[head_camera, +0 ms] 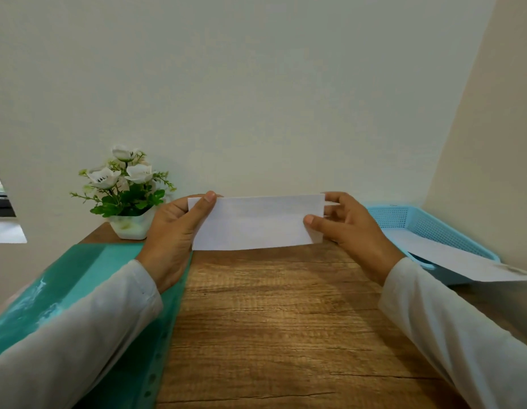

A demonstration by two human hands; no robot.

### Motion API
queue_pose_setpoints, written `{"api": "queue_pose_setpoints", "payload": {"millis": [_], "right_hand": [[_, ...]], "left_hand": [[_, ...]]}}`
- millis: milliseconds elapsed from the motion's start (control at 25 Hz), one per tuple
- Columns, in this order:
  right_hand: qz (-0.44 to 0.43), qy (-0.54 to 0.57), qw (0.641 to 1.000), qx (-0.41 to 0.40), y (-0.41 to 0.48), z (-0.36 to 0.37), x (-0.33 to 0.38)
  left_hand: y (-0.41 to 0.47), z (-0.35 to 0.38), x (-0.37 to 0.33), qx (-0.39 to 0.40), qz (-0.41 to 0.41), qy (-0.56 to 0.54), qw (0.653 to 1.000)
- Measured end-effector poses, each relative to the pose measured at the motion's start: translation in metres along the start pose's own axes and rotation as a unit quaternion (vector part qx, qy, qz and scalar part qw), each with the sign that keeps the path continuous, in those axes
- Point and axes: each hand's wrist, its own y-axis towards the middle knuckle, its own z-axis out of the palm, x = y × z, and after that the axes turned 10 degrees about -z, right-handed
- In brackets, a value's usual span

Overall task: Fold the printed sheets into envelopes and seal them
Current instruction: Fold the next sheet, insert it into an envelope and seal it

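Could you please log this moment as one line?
left hand pinches folded sheet | right hand pinches other end | blue tray at right

Left hand (170, 231) and right hand (354, 231): bare. Left sleeve (79, 329) and right sleeve (451, 329): long, loose, plain off-white fabric. Each cuff ends at the wrist, just behind the grip. Small stitch marks show near the left cuff edge.

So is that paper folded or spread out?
Folded: the paper is a narrow strip, with an inner layer poking out by the right hand.
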Motion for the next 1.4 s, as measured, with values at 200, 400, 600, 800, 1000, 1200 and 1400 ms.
{"api": "queue_pose_setpoints", "payload": {"millis": [200, 400, 600, 800, 1000, 1200, 1400], "right_hand": [[-0.034, 0.021, 0.999, -0.021, -0.001, -0.001, 0.004], [-0.139, -0.015, 0.986, -0.092, 0.004, 0.002, 0.018], [-0.252, -0.083, 0.96, -0.084, -0.003, 0.014, 0.037], [-0.332, -0.144, 0.93, -0.054, -0.014, 0.028, 0.049], [-0.258, -0.015, 0.966, -0.029, -0.013, 0.029, 0.048], [-0.201, -0.014, 0.979, -0.024, -0.015, 0.03, 0.041], [-0.244, -0.119, 0.962, 0.001, -0.015, 0.032, 0.039]], "left_hand": [[0.006, -0.007, 0.006, -0.028, -0.016, 0.066, 0.997], [0.005, -0.007, 0.008, -0.089, 0.137, 0.256, 0.953], [-0.003, 0.01, -0.002, -0.142, 0.309, 0.467, 0.816], [-0.018, 0.026, -0.007, -0.064, 0.377, 0.434, 0.816], [-0.022, 0.033, -0.011, 0.0, 0.248, 0.249, 0.936], [-0.023, 0.031, -0.003, 0.052, 0.183, 0.23, 0.955], [-0.025, 0.032, -0.015, 0.054, 0.216, 0.234, 0.947]]}}
